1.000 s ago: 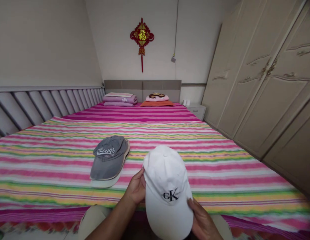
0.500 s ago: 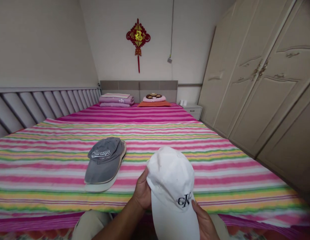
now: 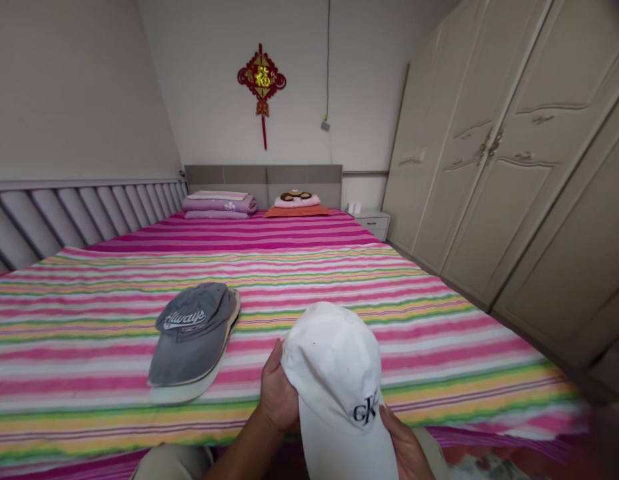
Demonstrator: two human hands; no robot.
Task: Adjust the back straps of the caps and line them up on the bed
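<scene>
A white cap with black letters on its front is held up over the bed's near edge, its brim pointing down toward me. My left hand grips its left side, thumb on top and the other fingers partly hidden. At the lower right, my right hand is closed on the cap near the letters and brim. To the left, a grey cap with white lettering lies on the striped bedspread, over another cap whose pale brim sticks out underneath.
Folded purple bedding and a pink item on orange cloth lie by the headboard. A metal rail runs along the left; a wardrobe and nightstand stand on the right.
The view has shifted slightly, so the room and grey cap appear further left and lower. Both hands still hold the white cap, in nearly the same pose.
</scene>
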